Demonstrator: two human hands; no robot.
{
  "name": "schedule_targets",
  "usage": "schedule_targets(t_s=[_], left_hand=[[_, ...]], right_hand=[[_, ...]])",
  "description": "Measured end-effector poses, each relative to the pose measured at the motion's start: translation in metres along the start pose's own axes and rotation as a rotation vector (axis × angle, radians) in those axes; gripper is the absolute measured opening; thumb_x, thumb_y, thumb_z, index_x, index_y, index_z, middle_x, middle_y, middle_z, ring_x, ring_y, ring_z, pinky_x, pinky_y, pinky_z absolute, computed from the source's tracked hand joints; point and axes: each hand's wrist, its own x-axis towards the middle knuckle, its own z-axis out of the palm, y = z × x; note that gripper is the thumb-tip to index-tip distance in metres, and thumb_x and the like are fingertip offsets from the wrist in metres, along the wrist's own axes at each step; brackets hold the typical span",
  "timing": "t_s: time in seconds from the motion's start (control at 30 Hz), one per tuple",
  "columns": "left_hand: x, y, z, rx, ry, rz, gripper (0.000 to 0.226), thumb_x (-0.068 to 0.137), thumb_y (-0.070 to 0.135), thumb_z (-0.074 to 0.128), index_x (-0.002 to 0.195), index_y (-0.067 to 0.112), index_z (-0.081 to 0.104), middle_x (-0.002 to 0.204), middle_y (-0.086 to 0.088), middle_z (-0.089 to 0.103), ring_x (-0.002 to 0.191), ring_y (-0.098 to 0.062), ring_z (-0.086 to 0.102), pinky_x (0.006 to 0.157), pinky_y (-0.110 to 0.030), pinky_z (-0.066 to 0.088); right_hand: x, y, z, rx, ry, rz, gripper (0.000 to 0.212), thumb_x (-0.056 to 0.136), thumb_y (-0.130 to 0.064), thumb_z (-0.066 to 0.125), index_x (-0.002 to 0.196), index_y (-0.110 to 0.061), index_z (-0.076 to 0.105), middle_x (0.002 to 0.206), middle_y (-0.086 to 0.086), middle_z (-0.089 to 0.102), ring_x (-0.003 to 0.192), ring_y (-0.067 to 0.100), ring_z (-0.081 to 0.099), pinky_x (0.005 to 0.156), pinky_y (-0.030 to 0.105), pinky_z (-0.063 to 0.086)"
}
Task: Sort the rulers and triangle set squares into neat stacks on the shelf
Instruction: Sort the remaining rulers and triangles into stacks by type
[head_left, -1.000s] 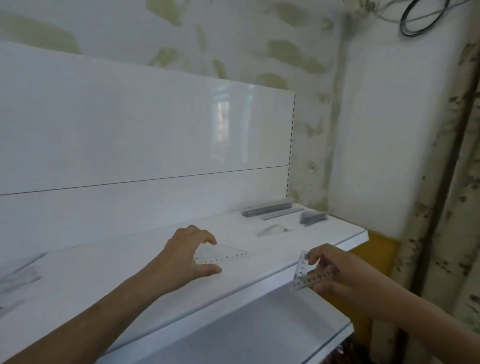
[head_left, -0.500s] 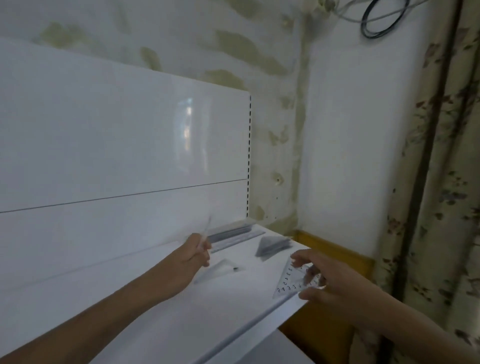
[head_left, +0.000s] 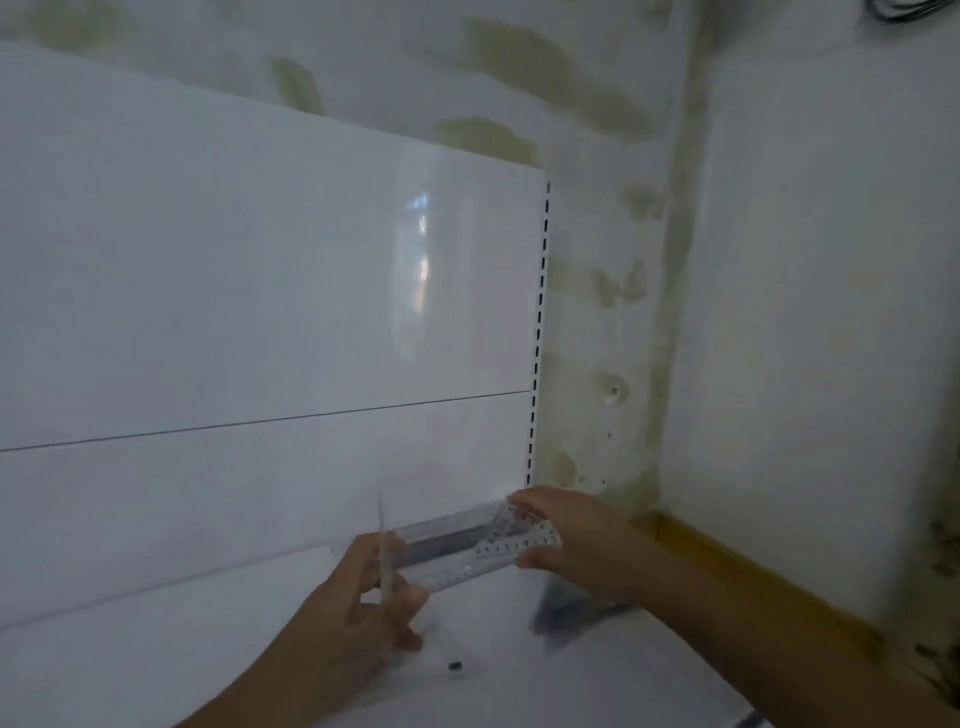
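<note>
Since the earlier frame both our hands have travelled up and right along the white shelf to the stacks by the back panel. Our right hand now pinches a clear plastic triangle set square between thumb and fingers, low and right of frame centre, over the stack of clear straight rulers. Our left hand grips a second clear set square held on edge, so we see only a thin upright line. The rulers' long axis runs from lower left to upper right along the panel. The right-hand triangle's printed edge lies roughly parallel to it, one corner pointing up. A grey stack of triangles sits just below our right wrist. The risk, we judge: the wrist could brush that stack askew, or the slick triangle could land on the rulers instead.
</note>
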Motion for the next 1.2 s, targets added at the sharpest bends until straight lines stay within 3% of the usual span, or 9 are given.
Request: schedule_targets(t_s=[0.13, 0.27, 0.4, 0.5, 0.6, 0.7, 0.77, 0.97, 1.2], left_hand=[[0.0, 0.001, -0.004, -0.006, 0.154, 0.058, 0.076, 0.052, 0.077, 0.068, 0.095, 0.014, 0.06, 0.079, -0.012, 0.071, 0.083, -0.031, 0.07, 0.077, -0.035, 0.053], [0.008, 0.002, 0.002, -0.058, 0.382, -0.091, 0.061, 0.078, 0.063, 0.054, 0.086, 0.003, 0.062, 0.079, -0.012, 0.073, 0.082, -0.024, 0.07, 0.074, -0.033, 0.052], [0.009, 0.0, 0.013, 0.161, 0.563, -0.242, 0.054, 0.091, 0.055, 0.043, 0.072, 0.013, 0.07, 0.072, 0.0, 0.069, 0.071, -0.019, 0.058, 0.061, -0.03, 0.042], [-0.002, 0.0, 0.024, 0.282, 0.626, -0.18, 0.021, 0.096, 0.014, 0.045, 0.096, 0.023, 0.064, 0.073, -0.003, 0.066, 0.066, -0.016, 0.056, 0.058, -0.031, 0.046], [-0.004, -0.004, 0.025, 0.319, 0.684, -0.222, 0.041, 0.094, 0.011, 0.049, 0.128, 0.032, 0.038, 0.086, -0.004, 0.064, 0.059, -0.01, 0.059, 0.05, -0.022, 0.046], [-0.006, -0.003, 0.027, 0.478, 0.651, -0.239, 0.061, 0.092, 0.012, 0.055, 0.14, 0.034, 0.026, 0.1, 0.006, 0.059, 0.066, -0.012, 0.061, 0.053, -0.018, 0.045], [-0.009, 0.0, 0.03, 0.604, 0.602, -0.26, 0.05, 0.09, 0.016, 0.058, 0.135, 0.027, 0.04, 0.097, 0.008, 0.061, 0.067, -0.009, 0.059, 0.051, -0.015, 0.045], [-0.01, 0.022, 0.029, 0.483, 0.431, -0.29, 0.05, 0.092, 0.006, 0.055, 0.134, 0.028, 0.042, 0.104, 0.004, 0.066, 0.063, -0.008, 0.06, 0.062, -0.031, 0.053], [0.006, 0.042, 0.04, 0.491, 0.268, -0.288, 0.041, 0.095, 0.007, 0.044, 0.128, 0.031, 0.048, 0.095, 0.005, 0.066, 0.065, -0.007, 0.052, 0.063, -0.024, 0.044]], right_hand=[[0.05, 0.025, 0.008, 0.099, -0.064, -0.074, 0.061, 0.085, -0.033, 0.07, 0.139, -0.022, 0.043, 0.134, -0.005, 0.053, 0.116, 0.008, 0.049, 0.097, 0.019, 0.038], [0.09, 0.047, 0.019, 0.18, -0.115, -0.166, 0.064, 0.081, -0.035, 0.074, 0.137, -0.02, 0.046, 0.13, -0.005, 0.056, 0.112, 0.005, 0.052, 0.09, 0.012, 0.038], [0.113, 0.059, 0.036, 0.266, -0.19, -0.246, 0.065, 0.078, -0.035, 0.077, 0.134, -0.018, 0.05, 0.123, -0.006, 0.057, 0.112, 0.007, 0.054, 0.089, 0.009, 0.038], [0.119, 0.063, 0.045, 0.285, -0.21, -0.307, 0.063, 0.077, -0.036, 0.077, 0.132, -0.018, 0.051, 0.121, -0.007, 0.057, 0.106, 0.006, 0.055, 0.088, 0.01, 0.04], [0.123, 0.065, 0.051, 0.265, -0.182, -0.358, 0.059, 0.077, -0.039, 0.076, 0.129, -0.02, 0.054, 0.114, -0.01, 0.057, 0.103, 0.006, 0.055, 0.092, 0.019, 0.045], [0.125, 0.066, 0.056, 0.26, -0.156, -0.392, 0.052, 0.078, -0.042, 0.074, 0.123, -0.021, 0.058, 0.112, -0.008, 0.062, 0.099, 0.011, 0.059, 0.092, 0.034, 0.049], [0.124, 0.065, 0.058, 0.261, -0.146, -0.417, 0.049, 0.079, -0.043, 0.073, 0.121, -0.02, 0.059, 0.111, -0.004, 0.064, 0.097, 0.013, 0.06, 0.09, 0.037, 0.05], [0.121, 0.062, 0.055, 0.244, -0.166, -0.442, 0.052, 0.082, -0.043, 0.07, 0.126, -0.018, 0.056, 0.119, -0.001, 0.062, 0.104, 0.015, 0.059, 0.094, 0.035, 0.048], [0.117, 0.06, 0.053, 0.207, -0.205, -0.468, 0.047, 0.087, -0.04, 0.065, 0.127, -0.016, 0.056, 0.121, 0.001, 0.062, 0.106, 0.016, 0.058, 0.096, 0.036, 0.046]])
